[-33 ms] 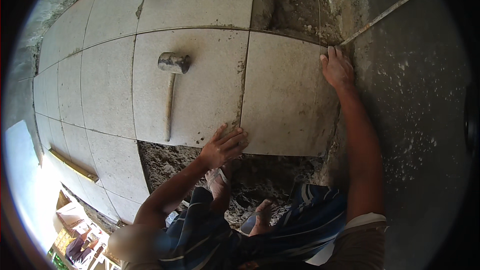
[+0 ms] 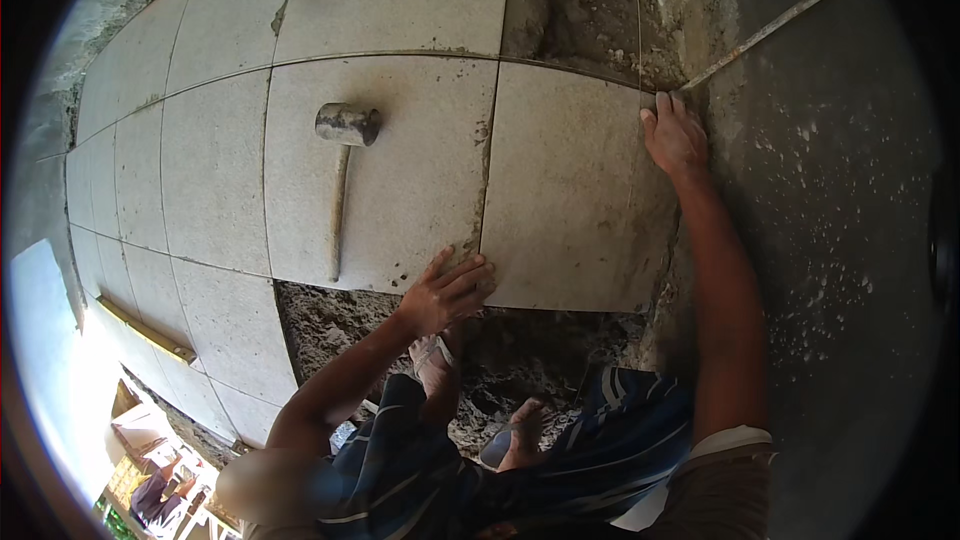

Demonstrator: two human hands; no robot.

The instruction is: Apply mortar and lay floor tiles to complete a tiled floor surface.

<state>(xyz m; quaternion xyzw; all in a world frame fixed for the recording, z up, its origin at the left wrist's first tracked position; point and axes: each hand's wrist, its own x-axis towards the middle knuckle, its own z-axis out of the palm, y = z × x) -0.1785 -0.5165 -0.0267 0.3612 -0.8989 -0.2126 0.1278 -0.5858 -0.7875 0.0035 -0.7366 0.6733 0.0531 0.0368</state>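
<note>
My left hand [image 2: 447, 290] lies with its fingers spread over the near edge of the floor tiles, across the joint between two of them. At the far right corner of the right-hand beige tile [image 2: 580, 190], my right hand [image 2: 677, 140] rests with its fingers stretched out and its thumb on the surface. A thin string [image 2: 638, 20] runs past that hand over the tile. On the tile to the left lies a rubber mallet [image 2: 347, 127], its dark head away from me and its wooden handle toward me.
Rough mortar bed [image 2: 350, 320] shows around my feet, and a dug-out patch [image 2: 600, 15] lies beyond the tile. A rusty bar [image 2: 775, 30] slants against the grey wall [image 2: 830, 240] at right. A yellow level [image 2: 147, 330] sits on tiles at left. Lower left, a person [image 2: 155, 495] is visible.
</note>
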